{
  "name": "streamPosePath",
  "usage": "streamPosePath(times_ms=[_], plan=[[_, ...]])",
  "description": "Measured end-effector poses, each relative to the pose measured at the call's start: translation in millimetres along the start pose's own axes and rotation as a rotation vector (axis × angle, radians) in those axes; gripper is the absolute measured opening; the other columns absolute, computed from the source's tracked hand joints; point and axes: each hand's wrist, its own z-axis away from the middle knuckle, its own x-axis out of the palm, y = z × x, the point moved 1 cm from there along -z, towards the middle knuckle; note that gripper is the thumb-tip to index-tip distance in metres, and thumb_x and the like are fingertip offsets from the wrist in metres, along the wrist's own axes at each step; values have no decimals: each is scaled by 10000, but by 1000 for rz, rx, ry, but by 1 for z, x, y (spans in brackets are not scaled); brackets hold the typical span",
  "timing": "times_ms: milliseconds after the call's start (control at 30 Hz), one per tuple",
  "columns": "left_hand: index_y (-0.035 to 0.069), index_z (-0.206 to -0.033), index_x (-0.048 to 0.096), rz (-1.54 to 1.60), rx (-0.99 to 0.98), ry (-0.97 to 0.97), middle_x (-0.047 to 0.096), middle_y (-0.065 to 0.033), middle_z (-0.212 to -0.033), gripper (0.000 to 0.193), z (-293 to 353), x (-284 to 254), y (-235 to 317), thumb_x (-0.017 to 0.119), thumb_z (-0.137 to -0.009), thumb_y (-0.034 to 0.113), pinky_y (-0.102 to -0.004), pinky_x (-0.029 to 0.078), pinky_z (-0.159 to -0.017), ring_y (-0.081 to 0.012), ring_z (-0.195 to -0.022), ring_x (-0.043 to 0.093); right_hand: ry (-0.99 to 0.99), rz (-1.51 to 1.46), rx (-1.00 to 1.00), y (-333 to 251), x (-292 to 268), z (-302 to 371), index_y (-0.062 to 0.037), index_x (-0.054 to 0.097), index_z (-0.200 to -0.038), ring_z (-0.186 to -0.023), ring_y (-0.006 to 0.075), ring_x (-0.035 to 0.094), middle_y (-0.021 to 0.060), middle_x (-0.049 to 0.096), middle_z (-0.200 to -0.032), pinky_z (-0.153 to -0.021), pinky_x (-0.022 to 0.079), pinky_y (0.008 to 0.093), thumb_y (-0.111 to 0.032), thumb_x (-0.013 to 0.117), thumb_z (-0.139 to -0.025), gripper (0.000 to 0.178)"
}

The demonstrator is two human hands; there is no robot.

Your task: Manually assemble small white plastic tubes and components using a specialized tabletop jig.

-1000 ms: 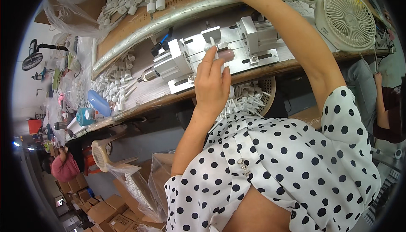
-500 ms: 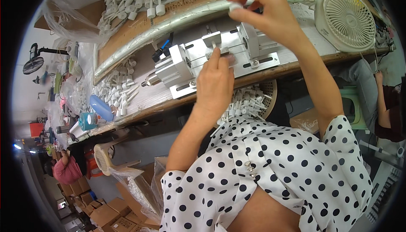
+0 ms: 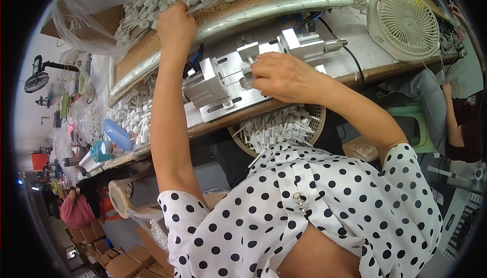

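On the bench lies a silver metal fixture (image 3: 215, 88) with a cylinder block at each end and a small upright block (image 3: 248, 52) at its middle. My right hand (image 3: 284, 77) is over that middle, fingers curled and pressed together on a white plastic part (image 3: 251, 60); only a bit of its stem shows. My left hand (image 3: 176, 27) reaches to the near edge of a heap of white stemmed plastic parts (image 3: 152, 6) on cardboard. Its fingers bend down, closed, and their tips are hidden, so what they hold cannot be made out.
Below the bench edge, a round basket (image 3: 318, 120) holds many white parts. More parts (image 3: 133, 108) lie at the bench's left, near a blue plastic case (image 3: 118, 134) and a teal roll (image 3: 102, 150). At right stand a white fan (image 3: 406, 24) and a black cable (image 3: 355, 57).
My left hand has left the fixture's middle and moved up and left to the heap. My right hand has come down from above the fixture to its middle. The view has shifted slightly.
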Motion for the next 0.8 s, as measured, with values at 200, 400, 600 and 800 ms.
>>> streamPosePath(times_ms=[200, 400, 600, 800], plan=[[54, -955, 658, 132, 64, 134, 629, -180, -891, 221, 21, -18, 8, 607, -744, 98, -433, 481, -740, -354, -840, 605, -124, -77, 68, 8, -21, -13, -83, 629, -779, -797, 241, 565, 54, 551, -821, -723, 451, 351, -207, 717, -692, 175], [15, -1001, 634, 553, 7, 251, 565, -131, -1021, 293, 128, -48, 71, 719, -741, 120, -345, 499, -711, -263, -818, 590, 80, 323, 639, 111, -47, -67, -39, 670, -831, -763, 304, 639, 158, 643, -788, -684, 502, 401, -243, 630, -751, 222], [-57, -1007, 596, 510, 136, 131, 549, -204, -1147, 331, 175, -11, 121, 722, -729, 70, -381, 496, -793, -337, -929, 588, -94, 569, 643, 148, -29, -76, -17, 674, -837, -768, 342, 644, 212, 642, -767, -712, 502, 448, -216, 583, -747, 237], [-81, -997, 578, 515, 138, 74, 558, -226, -1139, 324, 169, 1, 125, 708, -728, 44, -394, 487, -819, -363, -968, 579, 248, 190, 524, 100, -53, -53, -18, 627, -909, -790, 365, 623, 202, 641, -814, -717, 487, 440, -203, 559, -772, 240]])
